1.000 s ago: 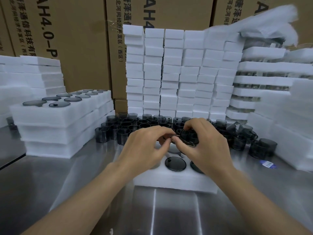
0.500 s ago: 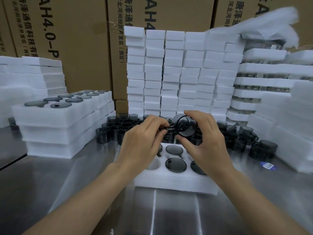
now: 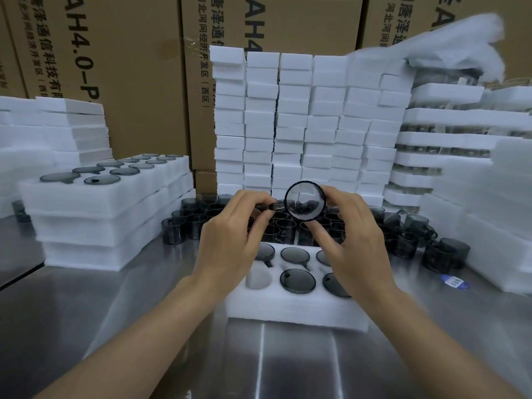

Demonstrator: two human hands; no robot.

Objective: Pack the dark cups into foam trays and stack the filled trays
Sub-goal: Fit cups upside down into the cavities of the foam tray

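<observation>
we raised the cup [image 3: 305, 204] above the tray [image 3: 296, 309], left hand [image 3: 230, 240] and right hand [image 3: 354, 243] pinching it; the near-left pocket [image 3: 259, 279] stayed empty.

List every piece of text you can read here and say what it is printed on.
"AH4.0-P", cut off: left brown cardboard box.
"通信科技有", cut off: same box.
"唐泽通" and "AH4", cut off: middle brown cardboard box.
"河北河间经济开发区(西区)": same middle box.
"唐泽通", cut off: right brown cardboard box.
Small blue label: too small to read.
</observation>
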